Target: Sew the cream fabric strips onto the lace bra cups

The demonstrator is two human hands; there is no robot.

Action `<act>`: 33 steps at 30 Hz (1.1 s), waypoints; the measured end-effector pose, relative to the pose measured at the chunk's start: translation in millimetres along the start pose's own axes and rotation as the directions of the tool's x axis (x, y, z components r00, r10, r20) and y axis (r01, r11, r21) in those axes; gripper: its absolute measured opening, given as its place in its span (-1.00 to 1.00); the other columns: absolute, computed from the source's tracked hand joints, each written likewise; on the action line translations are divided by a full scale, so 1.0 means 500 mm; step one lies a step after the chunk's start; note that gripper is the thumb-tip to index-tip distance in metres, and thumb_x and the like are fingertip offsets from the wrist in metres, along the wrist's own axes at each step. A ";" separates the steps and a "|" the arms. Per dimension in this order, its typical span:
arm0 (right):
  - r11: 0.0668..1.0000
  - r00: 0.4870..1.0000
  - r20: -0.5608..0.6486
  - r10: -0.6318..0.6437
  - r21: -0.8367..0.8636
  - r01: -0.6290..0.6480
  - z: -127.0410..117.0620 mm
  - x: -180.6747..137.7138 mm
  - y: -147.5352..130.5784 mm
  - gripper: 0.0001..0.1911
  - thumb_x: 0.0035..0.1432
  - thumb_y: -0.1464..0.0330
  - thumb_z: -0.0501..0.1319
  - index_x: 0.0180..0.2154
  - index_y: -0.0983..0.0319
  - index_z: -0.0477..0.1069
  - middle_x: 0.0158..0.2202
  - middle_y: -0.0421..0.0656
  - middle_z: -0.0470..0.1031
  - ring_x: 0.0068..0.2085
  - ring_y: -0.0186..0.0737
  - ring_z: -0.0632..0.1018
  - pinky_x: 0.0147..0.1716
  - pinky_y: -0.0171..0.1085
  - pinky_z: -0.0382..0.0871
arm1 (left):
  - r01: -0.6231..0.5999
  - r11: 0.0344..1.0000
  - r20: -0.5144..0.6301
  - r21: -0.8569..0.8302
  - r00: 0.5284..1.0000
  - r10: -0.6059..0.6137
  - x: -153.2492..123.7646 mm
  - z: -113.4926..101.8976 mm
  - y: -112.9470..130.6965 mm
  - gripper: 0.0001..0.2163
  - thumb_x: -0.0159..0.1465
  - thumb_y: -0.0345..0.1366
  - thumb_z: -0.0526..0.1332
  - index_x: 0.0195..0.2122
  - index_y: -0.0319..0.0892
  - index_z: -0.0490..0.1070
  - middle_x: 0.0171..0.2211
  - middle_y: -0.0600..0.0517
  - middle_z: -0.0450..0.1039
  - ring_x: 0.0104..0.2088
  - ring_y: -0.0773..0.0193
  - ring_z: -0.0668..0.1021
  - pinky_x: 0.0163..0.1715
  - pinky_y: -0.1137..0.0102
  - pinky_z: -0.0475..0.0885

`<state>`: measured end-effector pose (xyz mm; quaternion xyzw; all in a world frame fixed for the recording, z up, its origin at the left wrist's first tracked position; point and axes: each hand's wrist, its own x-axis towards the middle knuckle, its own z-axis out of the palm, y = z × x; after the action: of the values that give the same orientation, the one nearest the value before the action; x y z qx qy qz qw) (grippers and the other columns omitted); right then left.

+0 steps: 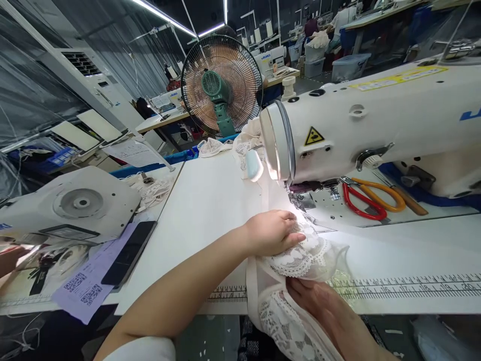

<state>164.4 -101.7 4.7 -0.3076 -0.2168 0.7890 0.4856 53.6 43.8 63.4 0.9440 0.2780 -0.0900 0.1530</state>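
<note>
A white lace bra (287,261) lies at the table's front edge, one part under the sewing machine head (278,143) and another hanging over the edge. My left hand (276,231) rests on top of the lace just in front of the lit needle area, its fingers bent and pressing the fabric, thumb stretched to the right. Below it, my right hand (319,306) reaches under the lace fold and grips the bra there; its fingertips are hidden by the fabric. More pale lace pieces (214,147) sit behind the machine head.
Red-handled and orange-handled scissors (364,200) lie on the machine bed. A ruler strip (413,290) runs along the front edge. Left are a phone (130,253), a purple paper (80,288) and a second machine (75,205) with another person's hand (11,258). Behind stands a fan (221,85).
</note>
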 end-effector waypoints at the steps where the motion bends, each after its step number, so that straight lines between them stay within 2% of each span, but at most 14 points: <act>1: 0.999 0.999 -0.028 0.027 0.023 -0.027 0.003 0.001 -0.004 -0.52 -0.05 -0.06 0.26 -0.18 0.09 0.53 0.00 -0.11 0.47 0.20 -0.06 0.28 0.24 -0.04 0.01 | -0.001 1.000 -0.005 0.015 1.000 0.001 0.003 0.000 -0.003 -0.61 0.37 -0.10 -0.05 -0.07 -0.25 0.43 0.09 -0.10 0.35 0.08 0.17 0.43 0.00 0.37 0.39; 4: 0.994 0.994 -0.087 0.070 0.088 -0.062 0.011 0.007 -0.009 -0.51 -0.08 -0.02 0.31 -0.14 0.09 0.52 -0.05 -0.15 0.50 0.20 -0.09 0.28 0.26 -0.10 -0.01 | 0.012 0.998 -0.018 0.068 1.000 -0.011 0.011 0.000 -0.009 -0.59 0.36 -0.08 -0.04 -0.01 -0.25 0.41 0.09 -0.10 0.36 0.06 0.16 0.44 -0.02 0.36 0.40; 9: 0.986 0.999 -0.021 0.043 0.160 -0.039 0.014 0.022 -0.009 -0.56 -0.01 0.05 0.29 -0.10 0.09 0.50 -0.02 -0.18 0.49 0.13 -0.08 0.37 0.17 -0.12 0.19 | 0.032 0.990 -0.012 0.138 0.999 -0.030 0.019 0.001 -0.015 -0.56 0.35 -0.05 -0.03 0.03 -0.26 0.39 0.08 -0.08 0.38 0.03 0.14 0.46 -0.03 0.31 0.42; 14: 0.993 0.998 -0.047 0.033 0.113 -0.028 0.017 0.030 -0.016 -0.59 -0.02 0.06 0.30 -0.15 0.11 0.52 -0.09 -0.19 0.53 0.11 -0.11 0.39 0.18 -0.19 0.18 | 0.022 0.967 -0.026 0.252 1.000 -0.016 0.024 0.005 -0.021 -0.56 0.35 -0.04 -0.04 -0.01 -0.24 0.43 0.05 -0.06 0.40 0.01 0.11 0.46 0.02 0.25 0.37; 18: 0.994 0.999 -0.015 0.047 0.096 -0.045 0.024 0.036 -0.022 -0.61 0.01 0.04 0.26 -0.19 0.13 0.52 -0.09 -0.18 0.53 0.14 -0.09 0.36 0.16 -0.16 0.21 | 0.031 0.954 -0.058 0.299 0.998 -0.015 0.030 0.009 -0.029 -0.57 0.35 -0.03 -0.03 -0.07 -0.22 0.46 0.03 -0.06 0.42 0.02 0.12 0.45 0.02 0.24 0.34; 22: 1.000 0.996 -0.095 0.003 0.023 0.000 0.027 0.042 -0.022 -0.69 0.03 0.06 0.26 -0.29 0.13 0.54 -0.09 -0.19 0.53 0.15 -0.08 0.35 0.18 -0.16 0.18 | 0.047 0.944 -0.071 0.326 0.997 -0.025 0.036 0.008 -0.039 -0.58 0.34 -0.02 -0.03 -0.08 -0.20 0.46 0.02 -0.07 0.42 0.05 0.11 0.42 0.01 0.22 0.32; 25: 0.999 0.993 -0.119 -0.020 0.039 0.025 0.026 0.049 -0.018 -0.70 0.03 0.08 0.27 -0.28 0.13 0.54 -0.10 -0.20 0.53 0.14 -0.10 0.36 0.18 -0.18 0.16 | 0.055 0.936 -0.078 0.348 0.997 -0.030 0.040 0.004 -0.045 -0.60 0.33 -0.05 0.00 -0.07 -0.22 0.45 0.03 -0.07 0.41 0.05 0.10 0.40 0.04 0.18 0.27; 28: 0.994 0.997 -0.073 0.000 0.113 0.008 0.022 0.061 -0.012 -0.65 0.01 0.06 0.28 -0.22 0.12 0.53 -0.11 -0.22 0.53 0.12 -0.12 0.38 0.17 -0.19 0.17 | 0.084 0.922 -0.081 0.378 0.995 -0.058 0.041 -0.002 -0.048 -0.60 0.31 -0.02 0.03 -0.12 -0.22 0.48 -0.05 -0.11 0.41 -0.02 0.09 0.42 -0.02 0.18 0.29; 31: 0.974 1.000 0.025 -0.013 0.227 0.007 0.024 0.078 -0.006 -0.69 0.11 0.10 0.20 -0.20 0.12 0.52 -0.15 -0.21 0.54 0.09 -0.13 0.40 0.15 -0.16 0.20 | 0.135 0.898 -0.104 0.419 0.990 -0.100 0.042 -0.007 -0.048 -0.56 0.27 0.05 0.04 -0.18 -0.22 0.50 -0.16 -0.15 0.39 -0.10 0.04 0.42 -0.17 0.20 0.33; 33: 0.951 0.995 0.094 -0.022 0.310 -0.008 0.029 0.090 -0.004 -0.67 0.18 0.12 0.13 -0.14 0.13 0.50 -0.15 -0.19 0.54 0.08 -0.13 0.42 0.14 -0.14 0.21 | 0.141 0.886 -0.103 0.443 0.989 -0.105 0.043 -0.009 -0.049 -0.53 0.25 0.08 0.06 -0.14 -0.22 0.49 -0.17 -0.17 0.37 -0.10 0.01 0.41 -0.21 0.21 0.34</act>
<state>140.1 -61.1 4.1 -0.1882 -0.1144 0.8256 0.5196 58.1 75.5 56.2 0.9370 0.3146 -0.1252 -0.0856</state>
